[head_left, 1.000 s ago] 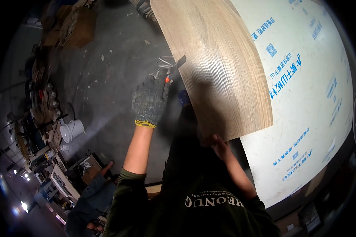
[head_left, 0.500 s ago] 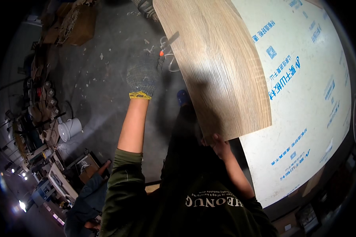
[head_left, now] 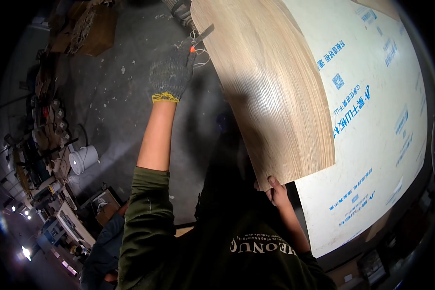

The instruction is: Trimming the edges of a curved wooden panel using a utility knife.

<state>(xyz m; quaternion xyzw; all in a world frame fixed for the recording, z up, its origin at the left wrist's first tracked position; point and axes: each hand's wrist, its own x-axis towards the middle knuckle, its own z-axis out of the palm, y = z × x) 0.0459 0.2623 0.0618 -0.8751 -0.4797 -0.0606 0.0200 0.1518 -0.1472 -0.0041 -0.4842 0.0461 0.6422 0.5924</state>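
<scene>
In a grey knitted glove with a yellow cuff, my left hand (head_left: 170,73) is closed around a slim flat-bladed hand tool (head_left: 207,32) with an orange-red part by the fingers. Its dark blade reaches across the left edge of a wood-grain board (head_left: 280,92). Thin pale curled strips (head_left: 201,60) show beside the blade; whether they hang or lie on the floor I cannot tell. My right hand (head_left: 276,192), bare, grips the board's near end, thumb on top and fingers mostly hidden underneath.
Under the board, to the right, lies a large white panel (head_left: 372,140) with blue print. A white bucket (head_left: 83,159) stands at the left near piled scraps (head_left: 53,125). A cardboard box (head_left: 96,31) is at the far left. Another person's dark clothing (head_left: 101,246) shows at lower left.
My left hand and the tool have moved slightly farther away and left, the blade turning more upward. The board's near end has shifted slightly towards me, along with my right hand.
</scene>
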